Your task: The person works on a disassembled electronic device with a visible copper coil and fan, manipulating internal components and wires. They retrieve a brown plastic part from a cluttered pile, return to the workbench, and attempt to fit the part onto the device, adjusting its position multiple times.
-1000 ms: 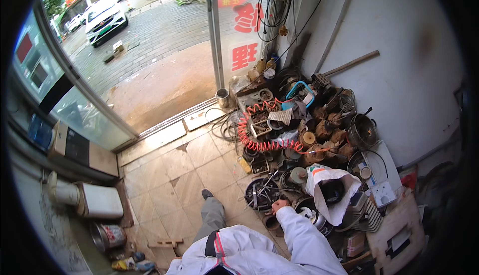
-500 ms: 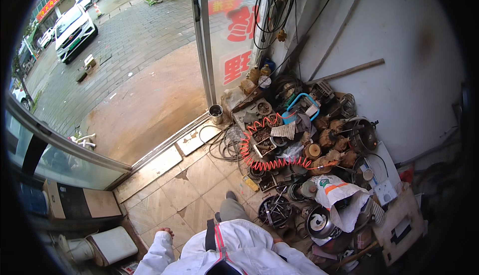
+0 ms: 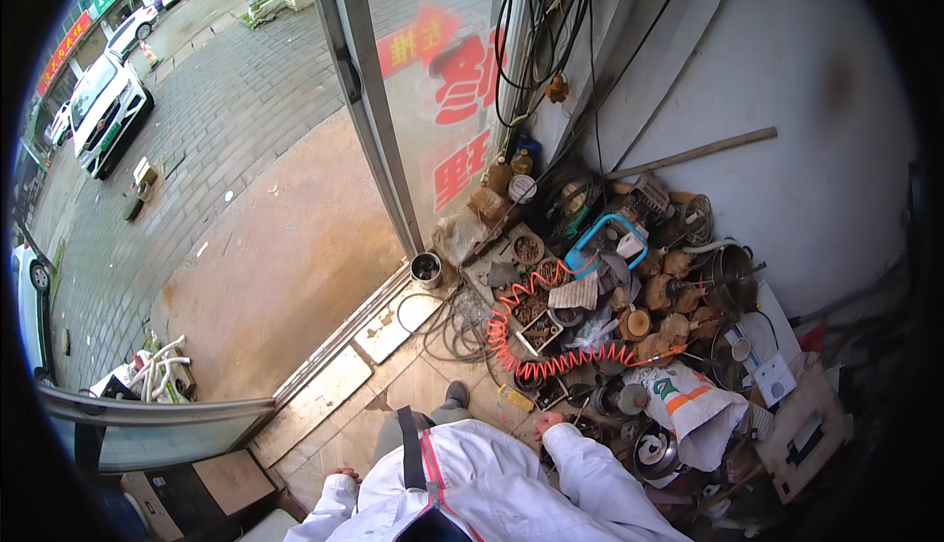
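My left hand (image 3: 344, 473) hangs low beside my body above the tiled floor, its fingers curled in and no object showing in it. My right hand (image 3: 548, 424) is out in front of my right side with bent fingers, closed, and nothing visible in it. It is nearest to a yellow piece (image 3: 516, 398) on the floor and the edge of the pile of parts. A coiled orange air hose (image 3: 551, 357) loops across that pile. Behind it lies a blue-framed item (image 3: 607, 237), and to the right a white woven sack (image 3: 703, 414).
A glass door (image 3: 433, 90) stands beside the open doorway and its sill (image 3: 327, 390). Black cable (image 3: 447, 340) lies looped on the floor near a metal can (image 3: 426, 269). Cardboard boxes (image 3: 234, 480) sit at the lower left. A white car (image 3: 111, 114) is parked outside.
The view has shifted and turned a little toward the doorway. My right hand has come forward into sight beside the pile. My left hand has drawn back slightly toward my body.
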Demonstrator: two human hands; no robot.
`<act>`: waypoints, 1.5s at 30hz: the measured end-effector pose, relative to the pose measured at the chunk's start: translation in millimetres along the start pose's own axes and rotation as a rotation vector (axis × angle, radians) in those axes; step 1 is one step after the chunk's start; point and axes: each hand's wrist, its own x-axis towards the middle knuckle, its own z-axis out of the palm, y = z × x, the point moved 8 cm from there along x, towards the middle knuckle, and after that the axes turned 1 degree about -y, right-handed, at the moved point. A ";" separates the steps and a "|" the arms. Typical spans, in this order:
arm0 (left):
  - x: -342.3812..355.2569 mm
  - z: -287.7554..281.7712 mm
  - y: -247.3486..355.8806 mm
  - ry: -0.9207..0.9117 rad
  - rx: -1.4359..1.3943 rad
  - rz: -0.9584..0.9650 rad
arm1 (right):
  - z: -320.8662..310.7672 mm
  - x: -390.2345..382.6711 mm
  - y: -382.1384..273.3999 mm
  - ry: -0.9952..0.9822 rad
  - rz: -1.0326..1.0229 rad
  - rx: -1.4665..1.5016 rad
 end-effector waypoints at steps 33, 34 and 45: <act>200.4 390.4 493.0 -0.569 0.951 0.087 | 189.1 -76.0 -125.1 -0.051 0.585 0.003; 195.3 396.4 485.2 -0.556 0.897 -0.035 | 185.1 -68.9 -133.2 -0.029 0.560 0.004; 149.6 407.1 482.1 -0.526 1.053 0.105 | 126.3 -30.7 -163.6 0.042 0.480 0.418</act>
